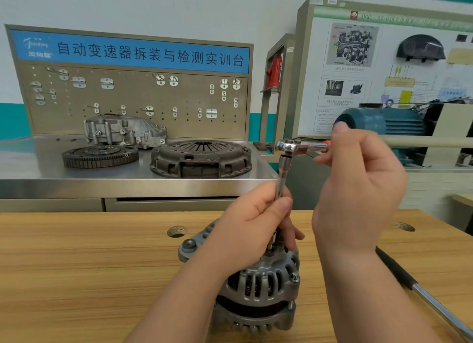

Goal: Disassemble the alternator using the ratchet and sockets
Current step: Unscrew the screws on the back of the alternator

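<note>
The alternator [258,286] stands on the wooden table [76,265], bar [419,289] to its right.

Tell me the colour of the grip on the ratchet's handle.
Red: the ratchet's handle grip shows beside the right hand, best in the head view.

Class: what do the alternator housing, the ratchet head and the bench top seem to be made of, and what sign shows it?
Alternator housing: probably cast aluminium; matt grey, ribbed vent slots. Ratchet head: steel, likely chrome-plated; mirror-bright highlights. Bench top: wood or wood-look laminate; light brown grain lines, which one is unclear.
</note>
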`<state>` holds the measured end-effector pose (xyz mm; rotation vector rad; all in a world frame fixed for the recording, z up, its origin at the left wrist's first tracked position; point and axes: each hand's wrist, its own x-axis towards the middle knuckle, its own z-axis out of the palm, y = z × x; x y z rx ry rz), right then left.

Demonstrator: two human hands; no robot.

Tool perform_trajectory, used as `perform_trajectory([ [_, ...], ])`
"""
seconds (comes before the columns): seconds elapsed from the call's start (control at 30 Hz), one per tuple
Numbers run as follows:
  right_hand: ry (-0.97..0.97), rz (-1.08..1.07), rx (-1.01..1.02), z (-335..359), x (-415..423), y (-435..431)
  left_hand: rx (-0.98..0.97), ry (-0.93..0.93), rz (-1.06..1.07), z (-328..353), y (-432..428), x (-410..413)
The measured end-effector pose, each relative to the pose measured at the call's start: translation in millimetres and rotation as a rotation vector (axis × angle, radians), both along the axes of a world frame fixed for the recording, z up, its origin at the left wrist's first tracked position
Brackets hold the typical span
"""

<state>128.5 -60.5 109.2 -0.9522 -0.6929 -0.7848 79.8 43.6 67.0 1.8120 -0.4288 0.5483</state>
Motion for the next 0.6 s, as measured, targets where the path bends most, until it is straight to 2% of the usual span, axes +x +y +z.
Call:
perform_trajectory([
  [0.07, -0.054, -0.067, -0.072, -7.7, -0.2, 0.0, -0.006, -0.007, 0.006, -0.7, 0.7, 0.3],
  [0.1, 0.006, -0.006, -0.153, -10.2, -0.1, 1.4, -0.011, -0.011, 0.003, -0.8, 1.2, 0.7],
  [0.17, 0.241, 0.224, -0.376, -13.0, 5.1, 4.7, -0.018, -0.02, 0.003, -0.9, 1.5, 0.6],
  [0.2, 0.353, 0.405, -0.437, -13.2, 8.0, 5.8, -0.013, -0.02, 0.01, -1.0, 2.0, 0.6],
  [0.27, 0.435, 0.763, -0.356, -10.8, 10.7, 7.4, -0.002, -0.02, 0.018, -1.2, 2.4, 0.7],
  [0.33, 0.341, 0.955, -0.175, -9.7, 11.9, 7.7, -0.011, -0.021, 0.027, -1.5, 1.8, 1.6],
  [0.4, 0.16, 0.864, -0.13, -13.8, 9.9, 7.5, -0.043, -0.018, 0.041, -1.1, 0.4, 3.6],
  [0.5, -0.097, 0.342, -0.268, -16.7, 5.1, 7.6, -0.076, -0.016, 0.037, -0.6, -1.6, 5.4],
  [0.53, -0.12, 0.282, -0.293, -17.6, 3.6, 9.9, -0.078, -0.023, 0.039, -0.3, -1.9, 5.4],
  [0.6, 0.012, 0.46, -0.218, -14.0, -1.1, 15.0, -0.067, -0.026, 0.053, -0.4, -1.2, 3.5],
])
